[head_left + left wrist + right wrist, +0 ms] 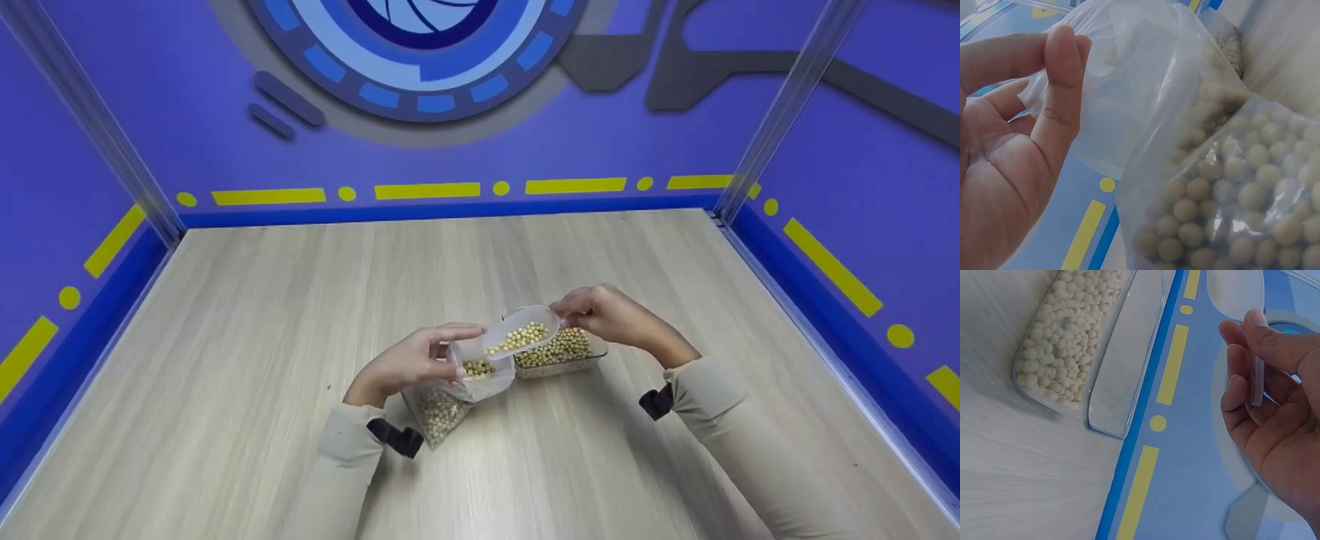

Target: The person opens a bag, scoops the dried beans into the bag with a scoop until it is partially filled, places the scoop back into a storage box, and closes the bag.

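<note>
My left hand (409, 364) pinches the rim of a clear plastic bag (442, 416) and keeps its mouth spread. Small round beige balls (1252, 194) fill the bag's lower part in the left wrist view. With my right hand (619, 319) I grip the handle of a translucent white scoop (546, 318), curled fingers around it in the right wrist view. Yellowish balls (529, 334) lie in the scoop, its tilted front edge over the bag's mouth. Just under the scoop, to the bag's right, stands a clear rectangular container (562, 368) holding more balls (1067, 337).
A light wood-grain table (262, 315) carries everything. Blue printed panels (420, 161) with yellow marks wall it in at the back and both sides. Black wrist mounts (396, 438) sit on both beige sleeves (337, 457).
</note>
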`<state>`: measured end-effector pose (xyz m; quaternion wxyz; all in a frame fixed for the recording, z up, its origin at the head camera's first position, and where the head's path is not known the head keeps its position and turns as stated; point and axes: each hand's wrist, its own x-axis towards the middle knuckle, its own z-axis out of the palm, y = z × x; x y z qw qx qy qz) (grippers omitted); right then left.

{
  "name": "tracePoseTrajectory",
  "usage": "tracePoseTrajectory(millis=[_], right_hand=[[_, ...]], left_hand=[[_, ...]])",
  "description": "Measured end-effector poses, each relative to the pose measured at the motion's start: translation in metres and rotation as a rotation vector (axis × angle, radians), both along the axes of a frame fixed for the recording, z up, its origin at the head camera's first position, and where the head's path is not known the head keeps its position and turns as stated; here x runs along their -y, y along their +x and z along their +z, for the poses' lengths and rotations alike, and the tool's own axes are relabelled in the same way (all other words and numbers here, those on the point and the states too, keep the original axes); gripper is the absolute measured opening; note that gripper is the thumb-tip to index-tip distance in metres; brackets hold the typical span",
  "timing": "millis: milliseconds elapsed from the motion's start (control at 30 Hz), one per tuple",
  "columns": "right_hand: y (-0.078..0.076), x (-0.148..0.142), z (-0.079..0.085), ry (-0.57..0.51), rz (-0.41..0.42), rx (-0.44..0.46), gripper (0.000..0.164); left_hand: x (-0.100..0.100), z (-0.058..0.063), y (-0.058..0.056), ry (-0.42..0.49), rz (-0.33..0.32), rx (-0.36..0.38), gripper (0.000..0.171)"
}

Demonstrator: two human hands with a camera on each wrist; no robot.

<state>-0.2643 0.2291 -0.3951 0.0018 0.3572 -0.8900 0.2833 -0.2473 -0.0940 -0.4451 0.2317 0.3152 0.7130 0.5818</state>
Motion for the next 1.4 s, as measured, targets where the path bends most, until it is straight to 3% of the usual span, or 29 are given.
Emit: tracePoseTrajectory(millis=[700,1400], right_hand=[[0.000,0.005,0.009,0.077,0.016,-0.059,0.025],[-0.003,-0.007,0.015,0.050,0.008,-0.075,0.024]], left_hand=[[0.000,-0.002,-0.002,-0.002,-0.002,-0.025,0.066],[0.002,-0.003,-0.003,0.046,-0.029,0.006,0.065]])
